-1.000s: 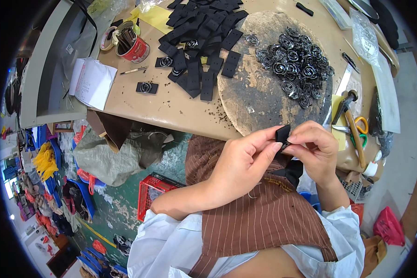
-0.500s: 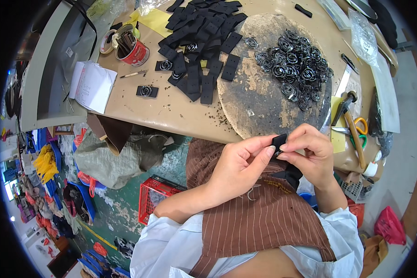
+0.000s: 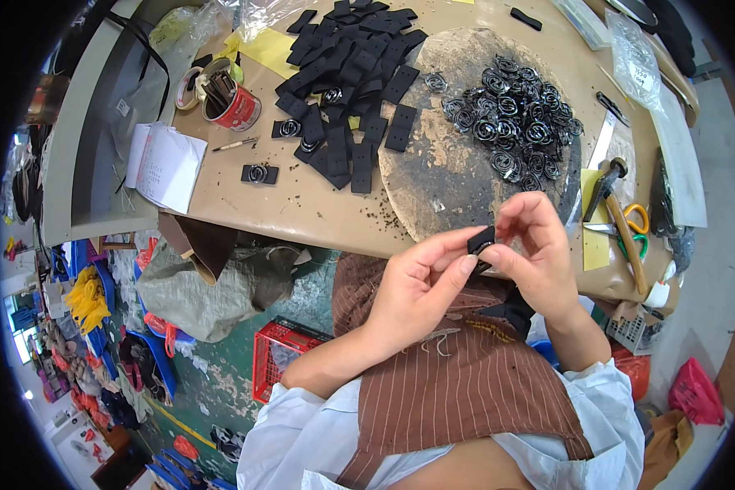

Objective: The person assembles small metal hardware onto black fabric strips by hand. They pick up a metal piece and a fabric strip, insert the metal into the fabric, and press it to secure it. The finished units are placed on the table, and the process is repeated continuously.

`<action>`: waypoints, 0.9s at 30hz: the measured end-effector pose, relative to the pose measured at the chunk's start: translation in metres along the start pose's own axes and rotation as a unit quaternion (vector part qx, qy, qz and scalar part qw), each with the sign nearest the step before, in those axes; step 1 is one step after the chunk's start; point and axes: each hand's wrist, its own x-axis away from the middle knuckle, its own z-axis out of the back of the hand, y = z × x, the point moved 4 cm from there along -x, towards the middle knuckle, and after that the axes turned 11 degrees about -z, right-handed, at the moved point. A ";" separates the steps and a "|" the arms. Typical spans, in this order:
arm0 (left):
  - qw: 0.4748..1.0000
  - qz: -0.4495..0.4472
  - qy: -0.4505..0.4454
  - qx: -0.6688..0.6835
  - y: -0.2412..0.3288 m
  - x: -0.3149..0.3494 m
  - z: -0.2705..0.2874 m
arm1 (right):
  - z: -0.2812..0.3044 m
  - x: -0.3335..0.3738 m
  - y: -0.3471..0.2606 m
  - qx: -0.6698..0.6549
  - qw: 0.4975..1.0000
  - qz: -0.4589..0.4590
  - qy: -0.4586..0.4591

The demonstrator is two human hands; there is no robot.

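Since the earlier frames both hands are staying almost in the same place, just below the near edge of the table, and only the fingers are shifting a little on the small black piece (image 3: 480, 240). The wooden table (image 3: 302, 204) is the landmark here. On its right half a round worn work board (image 3: 449, 175) is lying, and a heap of black metal rings (image 3: 510, 114) is resting on the far right part of this board. On the table left of the board, a pile of flat black strips (image 3: 347, 98) is spreading out. At the table's left end a red can (image 3: 235, 106) is standing, and a white paper sheet (image 3: 170, 166) is hanging over the edge. The left hand (image 3: 412, 286) and the right hand (image 3: 535, 253) are meeting in front of the table edge; their fingertips are closing narrowly around the black piece, pinching it from both sides.
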 end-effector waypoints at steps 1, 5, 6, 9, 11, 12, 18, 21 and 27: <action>1.000 0.010 -0.002 0.003 0.002 -0.002 0.002 | -0.001 -0.001 0.008 -0.048 0.998 -0.029 -0.040; 0.962 0.056 0.107 0.245 -0.010 -0.003 -0.003 | -0.013 0.004 0.013 -0.133 0.988 0.041 -0.061; 0.952 0.046 0.113 0.280 -0.012 -0.003 -0.005 | -0.013 0.003 0.013 -0.123 0.990 0.041 -0.045; 0.945 0.034 0.126 0.300 -0.009 -0.002 -0.009 | -0.006 0.000 0.009 -0.083 0.995 0.044 -0.013; 0.993 -0.010 0.068 0.095 -0.004 -0.008 0.004 | 0.002 -0.002 0.006 -0.070 0.996 0.026 -0.054; 0.999 -0.034 0.038 -0.010 -0.001 -0.010 0.010 | 0.005 -0.002 0.005 -0.063 0.995 0.017 -0.076; 0.990 -0.009 0.078 -0.119 0.008 -0.013 0.011 | 0.001 0.003 -0.003 -0.101 0.989 -0.100 -0.035; 0.977 -0.051 0.092 -0.183 0.005 -0.013 0.013 | -0.003 0.004 0.000 -0.084 0.996 -0.018 0.027; 0.985 -0.061 0.059 -0.150 0.007 -0.017 0.012 | -0.002 0.006 -0.005 0.058 0.993 0.094 0.038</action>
